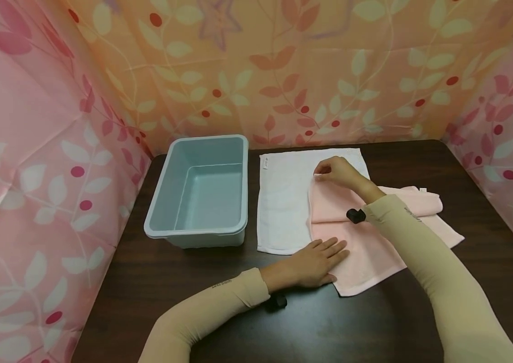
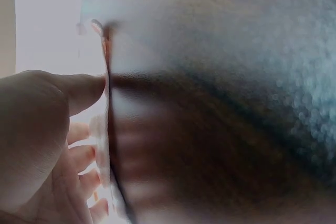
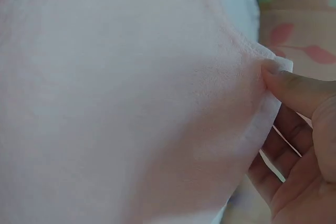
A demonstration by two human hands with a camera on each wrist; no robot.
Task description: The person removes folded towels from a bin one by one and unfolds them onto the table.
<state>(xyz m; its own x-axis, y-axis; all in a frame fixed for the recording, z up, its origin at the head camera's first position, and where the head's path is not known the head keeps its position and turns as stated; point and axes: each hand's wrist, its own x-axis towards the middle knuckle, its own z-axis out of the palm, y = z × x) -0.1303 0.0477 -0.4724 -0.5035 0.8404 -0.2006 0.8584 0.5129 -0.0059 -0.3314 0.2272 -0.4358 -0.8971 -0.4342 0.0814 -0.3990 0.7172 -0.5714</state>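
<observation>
A pink towel lies partly over a white towel, with folds across its upper part. My right hand pinches a corner of the pink towel between thumb and fingers and lifts it over the white one. The right wrist view shows the thumb on that hemmed corner, the cloth hanging from it. My left hand rests with fingers spread on the pink towel's near left edge. In the left wrist view the thumb and fingertips press along the cloth's edge against the table.
A light blue plastic basin stands left of the towels, with nothing in it. The dark wooden table extends around them. Floral curtains hang behind the table and at both sides.
</observation>
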